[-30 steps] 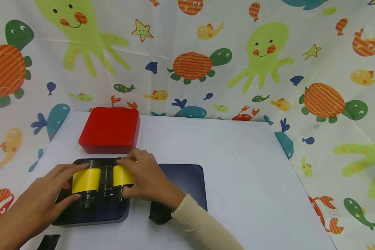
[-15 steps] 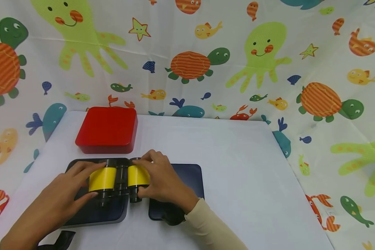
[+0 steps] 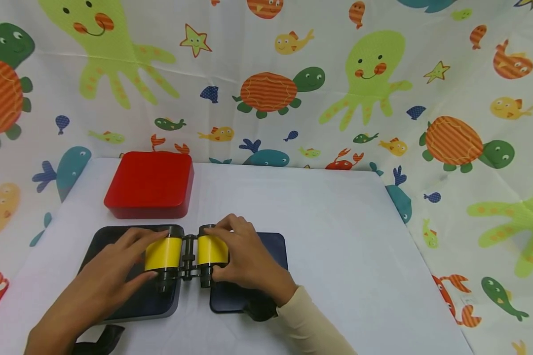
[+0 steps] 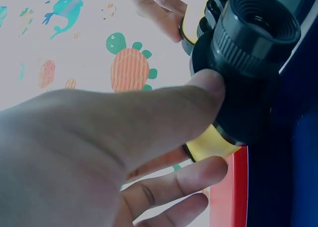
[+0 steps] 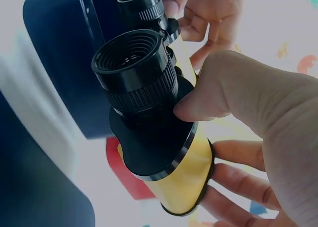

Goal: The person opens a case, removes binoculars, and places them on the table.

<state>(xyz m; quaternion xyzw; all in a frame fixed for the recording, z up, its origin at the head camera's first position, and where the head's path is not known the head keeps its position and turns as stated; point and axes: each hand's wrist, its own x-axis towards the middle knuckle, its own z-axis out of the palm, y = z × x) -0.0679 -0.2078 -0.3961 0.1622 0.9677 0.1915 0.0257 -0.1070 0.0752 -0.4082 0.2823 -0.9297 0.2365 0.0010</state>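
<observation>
Yellow-and-black binoculars (image 3: 163,254) are held between my two hands. My left hand (image 3: 115,268) grips the left barrel, thumb at the eyepiece end and fingers at the far end. Around the right barrel, my right hand (image 3: 250,259) has the same kind of grip. The left barrel overlaps a dark rectangular tin (image 3: 129,301) in the head view; the right one lies over the gap and edge of a flat dark navy piece (image 3: 273,246). Both wrist views show a black ribbed eyepiece (image 4: 243,43) close up, with thumbs pressed on the black body (image 5: 149,137).
Behind the dark tin stands a red box (image 3: 148,185). A white-covered table (image 3: 346,246) extends to the right. A curtain (image 3: 231,39) with printed sea animals hangs at the back and sides. Black straps (image 3: 111,337) sit at the wrists.
Both hands have carried the binoculars to the right, from over the dark tin to across the gap beside it. The barrels have spread a little farther apart. The head view has shifted slightly.
</observation>
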